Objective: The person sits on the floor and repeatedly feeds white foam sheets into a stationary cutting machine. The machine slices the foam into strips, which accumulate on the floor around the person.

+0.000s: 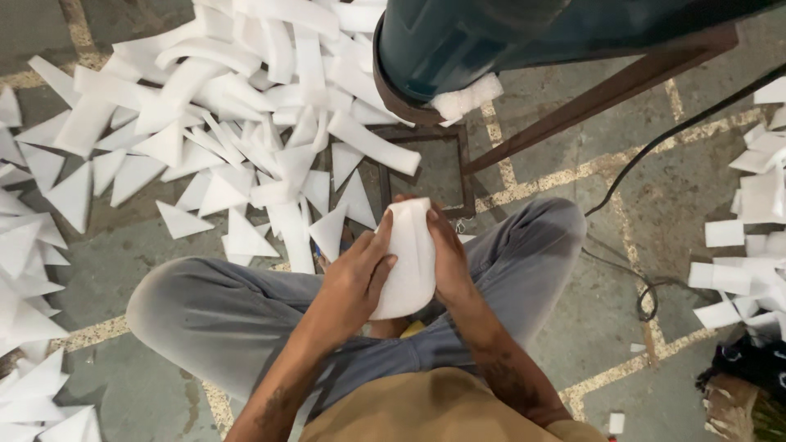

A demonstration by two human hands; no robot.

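I sit cross-legged on the floor in grey trousers. Both hands hold one white foam piece (407, 260), rounded and slightly bent, upright in front of my lap. My left hand (354, 278) wraps its left side with the thumb on the face. Along the right edge my right hand (449, 258) grips it, fingers curled behind. Just above the foam piece stands a dark teal machine body (458, 41) with a white foam pad (467, 96) at its lower rim.
A large heap of white foam offcuts (246, 123), triangles and strips, covers the floor at the upper left. More white rectangles (749, 229) lie at the right. A brown metal frame (573, 110) and a black cable (647, 155) cross the tiled floor.
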